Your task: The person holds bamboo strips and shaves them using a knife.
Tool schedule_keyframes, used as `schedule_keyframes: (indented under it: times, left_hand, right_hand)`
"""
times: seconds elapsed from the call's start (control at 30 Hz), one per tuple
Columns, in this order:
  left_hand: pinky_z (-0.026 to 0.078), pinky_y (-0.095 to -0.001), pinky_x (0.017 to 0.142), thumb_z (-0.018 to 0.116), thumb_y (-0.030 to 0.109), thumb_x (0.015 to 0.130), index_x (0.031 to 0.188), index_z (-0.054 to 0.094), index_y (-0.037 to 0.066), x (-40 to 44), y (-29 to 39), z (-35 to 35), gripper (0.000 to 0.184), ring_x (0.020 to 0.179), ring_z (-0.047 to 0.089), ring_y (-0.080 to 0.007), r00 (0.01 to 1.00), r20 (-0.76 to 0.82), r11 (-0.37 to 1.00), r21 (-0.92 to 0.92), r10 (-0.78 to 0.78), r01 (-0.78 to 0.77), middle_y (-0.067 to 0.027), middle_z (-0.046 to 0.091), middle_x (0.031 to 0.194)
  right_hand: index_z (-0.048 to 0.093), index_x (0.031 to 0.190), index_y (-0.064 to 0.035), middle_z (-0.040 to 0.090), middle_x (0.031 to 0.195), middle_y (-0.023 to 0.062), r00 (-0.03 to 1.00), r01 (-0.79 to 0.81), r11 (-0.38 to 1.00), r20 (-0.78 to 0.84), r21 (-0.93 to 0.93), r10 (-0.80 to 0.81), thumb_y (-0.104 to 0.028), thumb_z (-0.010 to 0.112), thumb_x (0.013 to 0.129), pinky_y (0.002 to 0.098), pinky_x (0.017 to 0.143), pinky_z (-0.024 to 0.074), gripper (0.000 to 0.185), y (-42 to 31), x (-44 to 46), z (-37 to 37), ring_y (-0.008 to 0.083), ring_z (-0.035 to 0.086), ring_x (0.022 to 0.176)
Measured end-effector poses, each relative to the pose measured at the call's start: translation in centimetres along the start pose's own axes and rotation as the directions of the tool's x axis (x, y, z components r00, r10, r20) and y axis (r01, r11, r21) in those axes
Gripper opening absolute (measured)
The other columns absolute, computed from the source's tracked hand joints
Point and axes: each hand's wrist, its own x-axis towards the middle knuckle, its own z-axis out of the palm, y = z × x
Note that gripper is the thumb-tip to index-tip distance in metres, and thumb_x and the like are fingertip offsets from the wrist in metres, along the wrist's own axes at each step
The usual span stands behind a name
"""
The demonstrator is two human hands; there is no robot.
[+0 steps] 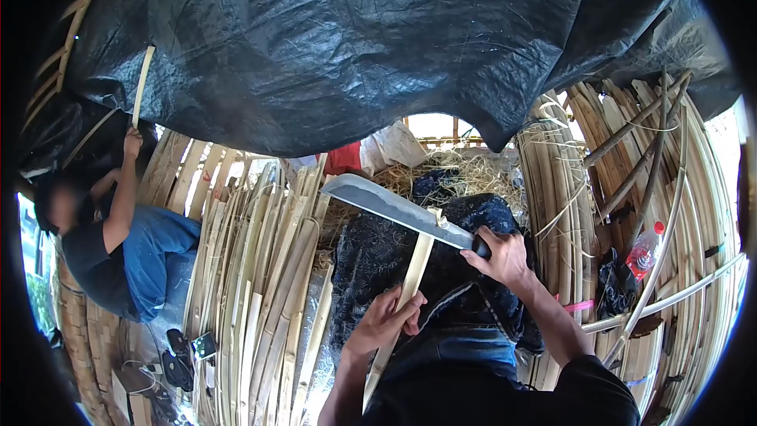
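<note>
Far left: While a seated person in a black shirt and blue jeans raises one hand, a pale, narrow strip stands nearly upright in it.
Left stack: long, flat, pale wood-like strips lie side by side between that person and the dark, speckled cloth.
Left hand: closed around the middle of a long, flat, pale strip of wood-like material, fingers wrapped over it.
Held strip: slanting over the cloth, its top end against the lower edge of the blade.
Machete: a broad, grey metal blade with a black handle, pointing up and left; a small pale curl sits on it above the strip.
Right hand: gripping the black handle.
Right stack: long brown strips, with a pink band nearby.
Far right: a clear plastic bottle with a red cap leans among strips and poles.
</note>
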Motion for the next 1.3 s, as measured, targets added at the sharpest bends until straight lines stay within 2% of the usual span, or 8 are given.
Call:
schedule_keyframes:
  times: [0.33,0.37,0.4,0.53,0.57,0.67,1.17,1.3]
  left_hand:
    - [0.03,-0.0207,0.043,0.06,0.029,0.103,0.096,0.055,0.009,0.6,-0.6,-0.8,0.022,0.048,0.038,-0.0016,1.0,0.018,1.0,0.014,-0.015,0.015,0.0066,0.043,0.063]
    - [0.03,-0.0207,0.043,0.06,0.029,0.103,0.096,0.055,0.009,0.6,-0.8,-0.8,0.022,0.048,0.038,-0.0016,1.0,0.021,1.0,0.015,-0.016,0.016,0.0066,0.043,0.063]
    - [0.027,-0.0215,0.043,0.059,0.03,0.103,0.095,0.054,0.009,0.4,-0.9,-0.6,0.023,0.048,0.035,-0.0019,1.0,0.0,1.0,-0.016,-0.022,0.022,0.0068,0.041,0.062]
    - [0.025,-0.022,0.043,0.058,0.031,0.104,0.094,0.054,0.01,0.0,-1.0,-0.5,0.024,0.047,0.034,-0.0019,0.999,0.001,0.995,-0.088,-0.044,0.044,0.0071,0.039,0.061]
    - [0.025,-0.022,0.043,0.058,0.031,0.104,0.094,0.054,0.01,0.0,-1.1,-0.5,0.024,0.047,0.034,-0.0019,0.999,-0.001,0.995,-0.089,-0.043,0.042,0.0071,0.039,0.061]
    - [0.025,-0.022,0.043,0.056,0.034,0.104,0.095,0.054,0.01,0.1,-1.2,-0.4,0.026,0.048,0.034,-0.0018,0.998,0.003,0.989,-0.14,-0.058,0.057,0.0074,0.039,0.061]
    - [0.019,-0.0204,0.042,0.043,0.034,0.109,0.091,0.047,0.014,3.8,-2.3,-1.2,0.028,0.046,0.024,-0.0014,0.984,0.103,0.88,-0.442,-0.144,0.175,0.0092,0.027,0.064]
    - [0.019,-0.0204,0.042,0.042,0.033,0.11,0.092,0.047,0.014,3.5,-2.2,-1.6,0.026,0.047,0.023,-0.0017,0.984,0.056,0.866,-0.469,-0.168,0.175,0.0091,0.026,0.065]
  right_hand:
    - [0.065,0.095,-0.0004,0.065,0.063,0.0175,0.936,-0.189,0.938,0.342,0.292,0.082,-0.053,0.069,0.088,0.0429,0.061,0.0546,0.053,-1.3,1.2,0.0,0.0356,0.069,0.062]
    - [0.065,0.096,0.0001,0.065,0.064,0.016,0.896,-0.223,0.908,0.442,0.356,0.047,-0.053,0.069,0.088,0.0405,0.062,0.0548,0.054,-1.0,1.4,0.1,0.0329,0.07,0.062]
    - [0.064,0.101,0.0018,0.065,0.063,0.0134,0.672,-0.532,0.764,0.731,0.365,0.119,-0.055,0.069,0.088,0.0365,0.062,0.0545,0.058,-1.7,2.9,-1.6,0.0258,0.071,0.063]
    - [0.068,0.096,0.0036,0.068,0.07,0.0157,0.441,-0.558,0.791,0.897,0.249,0.029,-0.059,0.068,0.087,0.036,0.065,0.0553,0.063,-0.1,4.5,-1.1,0.024,0.072,0.069]
    - [0.068,0.096,0.0036,0.068,0.07,0.0157,0.441,-0.556,0.792,0.897,0.25,0.027,-0.059,0.068,0.087,0.036,0.065,0.0553,0.063,0.2,4.3,-0.5,0.024,0.072,0.069]
    - [0.076,0.091,-0.0037,0.072,0.078,0.0161,0.833,-0.265,0.96,0.524,0.095,0.178,-0.053,0.076,0.077,0.0412,0.074,0.0586,0.051,-0.4,3.3,0.5,0.0331,0.072,0.076]
    - [0.071,0.089,-0.0107,0.07,0.07,0.0162,0.926,-0.288,0.938,0.194,-0.194,0.324,-0.046,0.076,0.075,0.0459,0.068,0.0578,0.038,1.3,4.1,5.5,0.0364,0.071,0.069]
    - [0.072,0.089,-0.0089,0.07,0.071,0.0165,0.947,-0.252,0.966,0.19,-0.061,0.259,-0.04,0.077,0.074,0.0443,0.068,0.0576,0.035,2.4,4.6,5.6,0.0355,0.071,0.07]
